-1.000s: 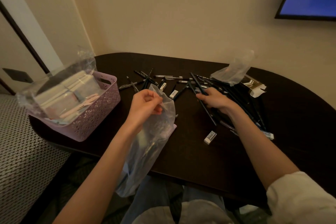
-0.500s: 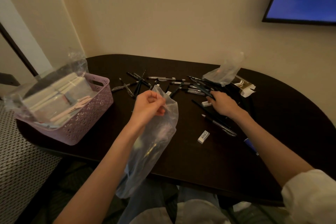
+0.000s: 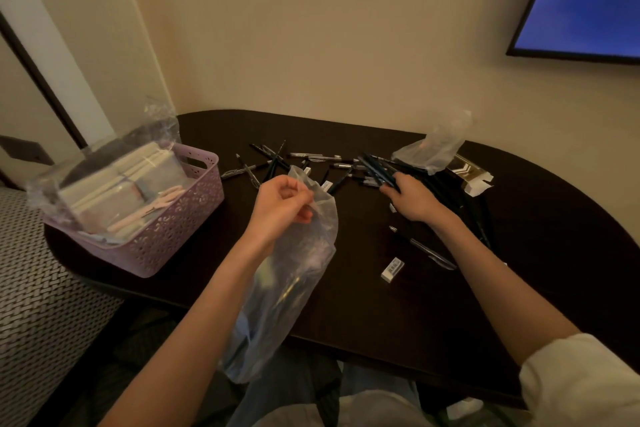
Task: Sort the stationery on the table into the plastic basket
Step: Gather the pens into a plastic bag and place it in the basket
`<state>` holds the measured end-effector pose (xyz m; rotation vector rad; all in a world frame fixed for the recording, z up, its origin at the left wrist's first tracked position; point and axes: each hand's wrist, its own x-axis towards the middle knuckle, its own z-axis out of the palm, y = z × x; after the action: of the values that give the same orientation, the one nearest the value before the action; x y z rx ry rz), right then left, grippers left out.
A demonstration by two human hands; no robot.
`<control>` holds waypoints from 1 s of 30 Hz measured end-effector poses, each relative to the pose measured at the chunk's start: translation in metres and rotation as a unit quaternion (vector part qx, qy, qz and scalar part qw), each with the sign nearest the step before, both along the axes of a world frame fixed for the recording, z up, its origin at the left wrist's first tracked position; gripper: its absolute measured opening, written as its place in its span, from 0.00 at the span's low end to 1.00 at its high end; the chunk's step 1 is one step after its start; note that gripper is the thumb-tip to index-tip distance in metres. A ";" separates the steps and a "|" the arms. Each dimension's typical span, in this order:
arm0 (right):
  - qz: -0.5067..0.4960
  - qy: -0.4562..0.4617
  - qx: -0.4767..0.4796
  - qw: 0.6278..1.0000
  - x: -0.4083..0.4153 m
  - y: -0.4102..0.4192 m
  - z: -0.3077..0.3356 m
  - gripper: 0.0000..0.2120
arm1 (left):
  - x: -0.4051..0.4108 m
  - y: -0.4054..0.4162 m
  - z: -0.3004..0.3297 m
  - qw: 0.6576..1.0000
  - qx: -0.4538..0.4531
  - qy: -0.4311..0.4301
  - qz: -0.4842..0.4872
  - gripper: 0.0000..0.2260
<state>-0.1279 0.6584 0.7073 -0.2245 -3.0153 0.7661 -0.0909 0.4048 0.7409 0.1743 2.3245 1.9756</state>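
Partly hidden under the right hand (image 3: 414, 199), dark pens (image 3: 375, 170) blur

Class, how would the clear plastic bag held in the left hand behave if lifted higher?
Probably floppy: the clear plastic bag sags below the left hand over the table edge. Likely light, since a pinch holds it. Possibly slippery.

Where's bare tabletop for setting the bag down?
Bare table along the near edge, between the clear bag and the white eraser; also between basket and bag. Crowded: the pens at the back, round the right hand.
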 end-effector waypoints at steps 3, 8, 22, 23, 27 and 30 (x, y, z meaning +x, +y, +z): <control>0.001 0.076 -0.180 0.981 0.005 -0.015 0.019 0.07 | -0.001 -0.001 0.001 1.000 0.002 -0.001 -0.003 0.01; -0.073 0.136 -0.505 0.849 0.011 -0.036 0.056 0.10 | -0.002 -0.001 0.003 1.000 0.001 0.001 -0.005 0.01; -0.026 0.104 -0.672 0.732 0.006 -0.084 0.118 0.21 | 0.000 -0.005 0.013 1.000 0.016 0.016 -0.018 0.02; -0.012 0.122 -0.643 0.756 0.007 -0.088 0.117 0.21 | 0.000 -0.005 0.013 1.000 0.017 0.015 -0.018 0.02; 0.018 0.170 -0.518 0.838 0.011 -0.100 0.118 0.23 | 0.000 -0.006 0.015 0.999 0.014 0.025 -0.020 0.02; 0.040 0.176 -0.439 0.880 0.015 -0.106 0.119 0.21 | 0.000 -0.005 0.017 0.999 0.017 0.028 -0.019 0.02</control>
<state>-0.1132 0.5520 0.8260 0.0397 -2.1526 1.8891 -0.0904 0.3996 0.7583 0.2765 2.3040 2.0181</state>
